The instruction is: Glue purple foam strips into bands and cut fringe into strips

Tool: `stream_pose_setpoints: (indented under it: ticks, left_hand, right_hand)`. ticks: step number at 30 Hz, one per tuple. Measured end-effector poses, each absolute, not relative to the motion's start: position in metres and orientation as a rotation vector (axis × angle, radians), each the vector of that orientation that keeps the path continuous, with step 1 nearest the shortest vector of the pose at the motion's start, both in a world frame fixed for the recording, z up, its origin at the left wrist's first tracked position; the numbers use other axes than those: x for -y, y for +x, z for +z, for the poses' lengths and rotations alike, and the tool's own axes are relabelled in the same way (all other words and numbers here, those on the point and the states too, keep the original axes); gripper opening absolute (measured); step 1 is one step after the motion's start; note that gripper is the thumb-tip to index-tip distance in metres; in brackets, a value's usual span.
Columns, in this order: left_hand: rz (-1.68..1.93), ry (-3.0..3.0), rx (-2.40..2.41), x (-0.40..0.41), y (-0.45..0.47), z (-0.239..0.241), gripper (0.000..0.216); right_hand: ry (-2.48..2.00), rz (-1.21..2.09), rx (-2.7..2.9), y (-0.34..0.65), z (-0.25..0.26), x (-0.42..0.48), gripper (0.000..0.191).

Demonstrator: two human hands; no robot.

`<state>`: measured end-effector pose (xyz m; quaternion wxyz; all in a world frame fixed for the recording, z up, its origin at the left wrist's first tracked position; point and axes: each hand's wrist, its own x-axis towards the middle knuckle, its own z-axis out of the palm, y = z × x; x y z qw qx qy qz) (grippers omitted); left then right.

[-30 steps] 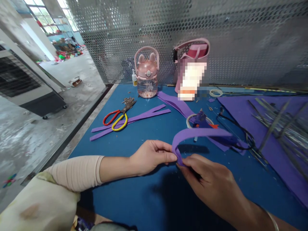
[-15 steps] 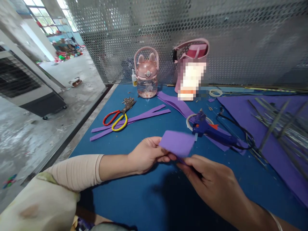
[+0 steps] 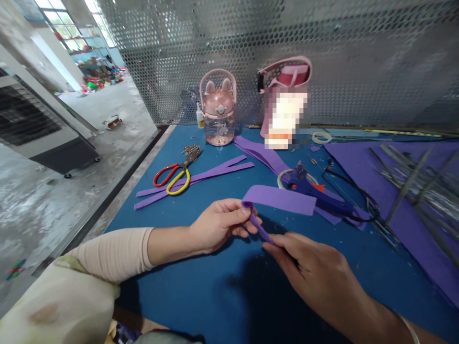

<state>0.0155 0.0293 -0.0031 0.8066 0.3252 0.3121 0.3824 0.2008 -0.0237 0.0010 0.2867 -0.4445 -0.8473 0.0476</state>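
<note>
My left hand (image 3: pixel 218 229) pinches the bend of a purple foam strip (image 3: pixel 279 199) over the blue table (image 3: pixel 201 291). My right hand (image 3: pixel 310 272) pinches the strip's near end, just below and right of the left fingers. The free part of the strip stretches flat to the right above the table, towards a blue glue gun (image 3: pixel 315 191) lying behind it. Both hands are closed on the strip.
Red and yellow scissors (image 3: pixel 177 174) lie on loose purple strips (image 3: pixel 195 181) at the left. A pink bottle (image 3: pixel 218 114) and a pink bag (image 3: pixel 287 95) stand at the back by the perforated metal wall. A purple foam sheet (image 3: pixel 405 210) with metal rods (image 3: pixel 412 184) covers the right side.
The strip first arched far to the right, then folded close over my fingers, and now its free end lies out flat to the right again. My hands stayed nearly in place.
</note>
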Motion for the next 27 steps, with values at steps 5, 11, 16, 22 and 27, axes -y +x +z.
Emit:
stream_pose_setpoints:
  ticks: [5,11,16,22,27]
  left_hand:
    - [0.888,0.719,-0.716,-0.035,0.014,-0.001,0.039]
    - [0.796,0.687,-0.699,-0.032,0.016,-0.001,0.043]
    - [0.748,0.694,-0.614,-0.028,0.018,-0.005,0.042]
    - [0.733,0.767,-0.621,-0.025,0.018,-0.006,0.048]
    - [0.816,0.942,-0.640,-0.027,0.014,-0.005,0.049]
  right_hand:
    - [-1.211,0.205,2.272,0.203,0.000,0.024,0.027]
    - [-1.245,0.201,2.286,0.204,0.005,0.024,0.026]
    - [-1.191,0.117,2.300,0.200,0.010,0.023,0.032]
    - [-1.102,0.027,2.362,0.204,0.010,0.020,0.034]
    - [-1.230,-0.037,2.387,0.204,0.003,0.019,0.032]
